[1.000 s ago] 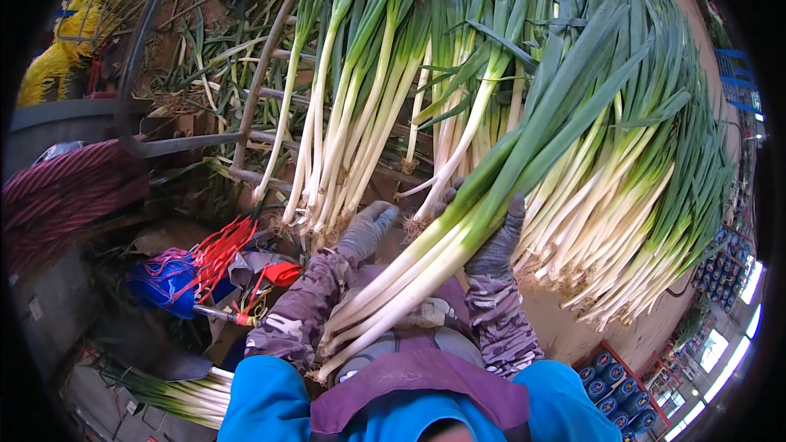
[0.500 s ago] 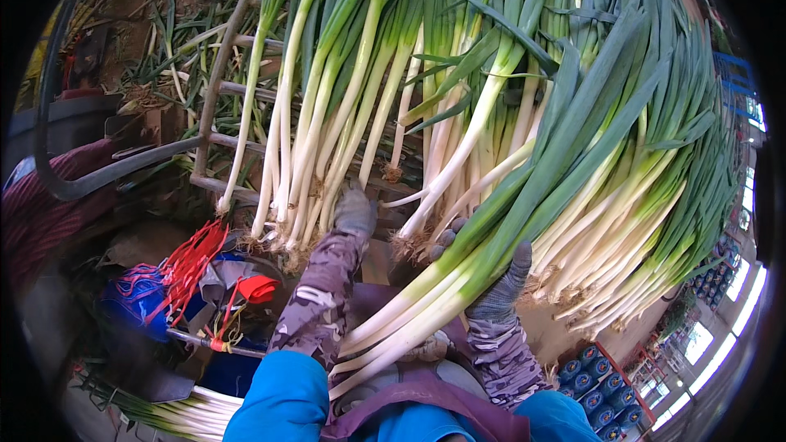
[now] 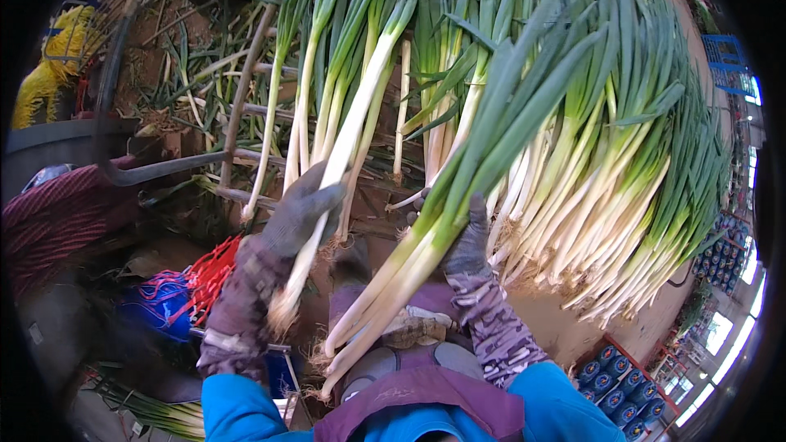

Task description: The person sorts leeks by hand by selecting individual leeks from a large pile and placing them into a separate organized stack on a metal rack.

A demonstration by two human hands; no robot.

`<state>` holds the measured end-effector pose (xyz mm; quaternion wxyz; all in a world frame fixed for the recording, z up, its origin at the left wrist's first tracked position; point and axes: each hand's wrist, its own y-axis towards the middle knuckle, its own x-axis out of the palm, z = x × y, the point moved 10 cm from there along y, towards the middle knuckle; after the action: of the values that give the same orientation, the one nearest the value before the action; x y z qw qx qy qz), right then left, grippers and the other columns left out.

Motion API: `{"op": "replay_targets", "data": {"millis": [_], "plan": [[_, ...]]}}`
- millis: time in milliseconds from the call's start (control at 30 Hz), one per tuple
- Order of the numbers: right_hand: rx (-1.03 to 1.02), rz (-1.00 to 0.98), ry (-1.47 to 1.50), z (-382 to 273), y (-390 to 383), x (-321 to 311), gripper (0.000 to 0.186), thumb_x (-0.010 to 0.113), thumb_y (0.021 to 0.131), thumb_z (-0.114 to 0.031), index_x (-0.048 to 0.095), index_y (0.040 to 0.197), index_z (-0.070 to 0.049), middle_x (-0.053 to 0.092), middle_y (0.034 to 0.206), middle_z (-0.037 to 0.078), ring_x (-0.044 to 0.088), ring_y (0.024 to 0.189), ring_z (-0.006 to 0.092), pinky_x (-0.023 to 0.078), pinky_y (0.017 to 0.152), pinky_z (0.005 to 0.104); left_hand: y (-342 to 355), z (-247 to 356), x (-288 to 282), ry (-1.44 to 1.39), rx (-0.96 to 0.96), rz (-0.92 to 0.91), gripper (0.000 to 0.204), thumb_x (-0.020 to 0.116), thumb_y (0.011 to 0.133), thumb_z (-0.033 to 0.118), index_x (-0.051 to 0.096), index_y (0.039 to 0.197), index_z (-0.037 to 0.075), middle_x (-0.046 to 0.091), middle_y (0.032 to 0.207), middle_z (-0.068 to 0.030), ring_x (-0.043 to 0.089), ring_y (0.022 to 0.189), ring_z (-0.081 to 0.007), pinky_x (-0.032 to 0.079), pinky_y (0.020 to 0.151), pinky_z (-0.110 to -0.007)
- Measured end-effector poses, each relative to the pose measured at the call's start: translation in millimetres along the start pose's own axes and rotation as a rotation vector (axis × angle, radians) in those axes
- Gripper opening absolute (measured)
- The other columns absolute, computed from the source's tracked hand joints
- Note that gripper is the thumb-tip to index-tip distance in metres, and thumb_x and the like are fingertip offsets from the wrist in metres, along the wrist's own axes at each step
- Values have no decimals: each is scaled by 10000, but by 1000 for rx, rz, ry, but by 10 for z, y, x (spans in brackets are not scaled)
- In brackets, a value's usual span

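My right hand [image 3: 468, 237], in a grey glove, is closed around a few long green onions [image 3: 422, 250]. Their white root ends slant toward my lap and their leaves point up and away. My left hand [image 3: 304, 209], also gloved, grips a single green onion [image 3: 309, 255] by its white stalk, roots hanging down. Beyond that hand, more green onions [image 3: 299, 127] lean over a metal rack [image 3: 237, 102]. To the right lies a large heap of green onions [image 3: 589, 196], roots facing me.
Red ties [image 3: 214, 278] and blue ties [image 3: 168, 299] hang at my left, beside a dark bin [image 3: 65, 143] and a maroon ribbed cloth [image 3: 70, 200]. More green onions [image 3: 155, 413] lie low on the left. Blue bottles [image 3: 622, 397] stand in a rack at lower right.
My left hand has moved left and toward me, now gripping one green onion drawn from the group on the rack. The right hand's bunch has shifted slightly left. My view has turned slightly.
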<state>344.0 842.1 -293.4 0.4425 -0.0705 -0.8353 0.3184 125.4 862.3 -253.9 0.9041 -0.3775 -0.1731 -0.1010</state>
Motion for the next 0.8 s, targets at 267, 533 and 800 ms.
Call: {"op": "replay_targets", "data": {"millis": [267,533,800], "plan": [[37,9,45,307,438,-15,524,664,894,-492,589,1196,-71,677,939,115,685,817,281,600,741,435,-2035,48,380,126,-42,-30,681,630,937,215,315,1500,-3,627,1064,-105,614,930,-162,494,810,-299],[-149,173,-84,289,689,-110,421,633,935,-446,634,1180,-103,683,971,85,677,817,243,594,700,378,-2169,-787,347,729,187,72,639,652,924,232,373,1451,3,661,1091,-258,676,986,-400,528,834,-426],[32,-4,28,391,241,577,441,624,933,-472,635,1177,-105,680,959,71,671,798,217,585,685,353,-2121,-713,417,1373,346,93,435,723,824,400,638,1110,84,596,903,-138,626,837,-343,497,745,-450]]}}
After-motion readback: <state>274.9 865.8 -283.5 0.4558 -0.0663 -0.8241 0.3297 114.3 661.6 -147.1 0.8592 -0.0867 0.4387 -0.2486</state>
